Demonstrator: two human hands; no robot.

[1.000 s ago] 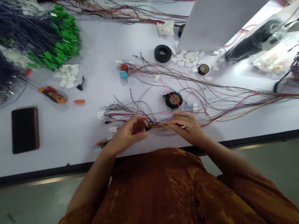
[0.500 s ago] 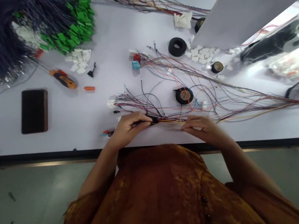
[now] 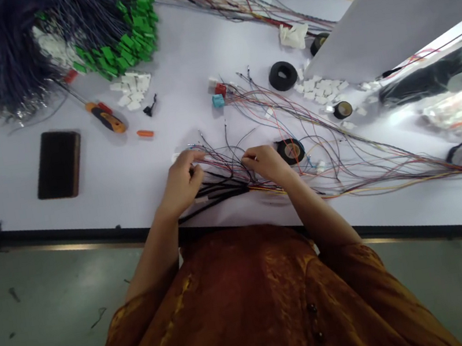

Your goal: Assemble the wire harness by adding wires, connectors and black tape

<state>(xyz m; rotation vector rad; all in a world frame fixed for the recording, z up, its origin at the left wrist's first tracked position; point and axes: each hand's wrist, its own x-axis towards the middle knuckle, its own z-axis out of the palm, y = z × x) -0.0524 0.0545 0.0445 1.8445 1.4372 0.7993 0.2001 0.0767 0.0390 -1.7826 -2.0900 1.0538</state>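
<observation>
A wire harness with several black-wrapped branches lies near the table's front edge. Its branches meet at a black-taped joint, and yellow and red wires run out from there to the right. My left hand is over the left ends of the branches, its fingers curled on thin dark red and black wires; a white connector is partly hidden behind it. My right hand is closed above the joint, fingertips pinched at loose thin wires. The exact grip is small and partly hidden.
A black tape roll lies just right of my right hand, another tape roll farther back. Left are a phone, a screwdriver and green-ended cables. White connectors lie beside a slanted white panel.
My left hand has let go of the black-taped joint and moved up and left along the wires. My right hand has moved left and up from the yellow wires to the loose wires.
</observation>
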